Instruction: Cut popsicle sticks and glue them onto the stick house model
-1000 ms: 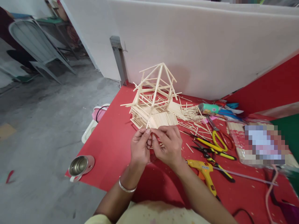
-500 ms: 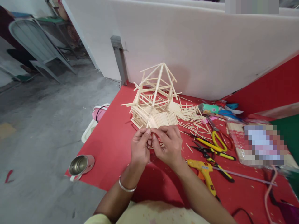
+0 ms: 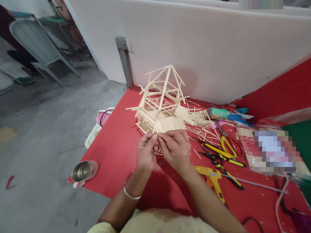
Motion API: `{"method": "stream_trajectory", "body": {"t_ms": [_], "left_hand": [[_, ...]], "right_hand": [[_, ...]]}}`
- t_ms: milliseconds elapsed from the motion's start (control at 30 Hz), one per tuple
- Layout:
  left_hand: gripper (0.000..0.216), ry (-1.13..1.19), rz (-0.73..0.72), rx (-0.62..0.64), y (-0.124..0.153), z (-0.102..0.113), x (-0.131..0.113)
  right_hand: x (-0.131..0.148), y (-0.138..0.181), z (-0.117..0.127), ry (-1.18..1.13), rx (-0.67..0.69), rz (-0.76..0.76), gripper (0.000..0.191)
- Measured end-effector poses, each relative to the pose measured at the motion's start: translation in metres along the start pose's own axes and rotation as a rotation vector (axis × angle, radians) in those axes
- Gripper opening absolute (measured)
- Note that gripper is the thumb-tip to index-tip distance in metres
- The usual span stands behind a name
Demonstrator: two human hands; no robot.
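A small house frame of pale wooden sticks [image 3: 162,94] stands on the red table [image 3: 116,142], with a peaked top and a slatted base. At its near lower end, my left hand [image 3: 147,153] pinches the tip of a long slanting stick [image 3: 163,94] between thumb and forefinger. My right hand [image 3: 176,150] meets it there, its thumb and fingertips pressed together just right of that tip. Whether something small sits in the right fingertips is hidden. Both hands are close in front of the base.
Loose sticks [image 3: 200,121] are scattered right of the frame. Farther right lie scissors [image 3: 227,145], black-and-yellow pliers [image 3: 223,170], a yellow glue gun [image 3: 212,178] and plastic-wrapped stick packs [image 3: 245,145]. A metal cup [image 3: 85,171] stands at the left table corner. A white partition [image 3: 194,42] rises behind.
The fingertips of my right hand have shifted very slightly beside the stick's end. My left hand keeps its pinch, and the frame stands where it was.
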State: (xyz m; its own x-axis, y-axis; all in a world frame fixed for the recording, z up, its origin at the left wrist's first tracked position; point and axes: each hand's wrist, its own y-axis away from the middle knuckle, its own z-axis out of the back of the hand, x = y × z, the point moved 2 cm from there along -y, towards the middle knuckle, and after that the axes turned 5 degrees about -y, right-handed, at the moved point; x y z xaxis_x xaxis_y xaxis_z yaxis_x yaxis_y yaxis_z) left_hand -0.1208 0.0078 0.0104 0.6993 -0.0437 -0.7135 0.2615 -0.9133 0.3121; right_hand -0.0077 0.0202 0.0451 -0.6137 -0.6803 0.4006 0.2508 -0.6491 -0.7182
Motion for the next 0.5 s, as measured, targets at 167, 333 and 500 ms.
{"method": "stream_trajectory", "body": {"t_ms": [167, 333, 500], "left_hand": [[0.029, -0.014, -0.015, 0.02, -0.0006, 0.0014, 0.0008], [0.029, -0.012, -0.013, 0.024, -0.001, 0.0014, 0.0008], [0.029, -0.01, -0.013, 0.031, -0.0004, 0.0007, -0.0005]], "right_hand": [[-0.0003, 0.0, -0.0019, -0.026, 0.007, -0.016, 0.023], [0.0001, -0.0005, -0.0025, -0.041, -0.013, -0.021, 0.023], [0.0014, -0.0011, -0.0031, -0.037, -0.013, -0.026, 0.022]]}}
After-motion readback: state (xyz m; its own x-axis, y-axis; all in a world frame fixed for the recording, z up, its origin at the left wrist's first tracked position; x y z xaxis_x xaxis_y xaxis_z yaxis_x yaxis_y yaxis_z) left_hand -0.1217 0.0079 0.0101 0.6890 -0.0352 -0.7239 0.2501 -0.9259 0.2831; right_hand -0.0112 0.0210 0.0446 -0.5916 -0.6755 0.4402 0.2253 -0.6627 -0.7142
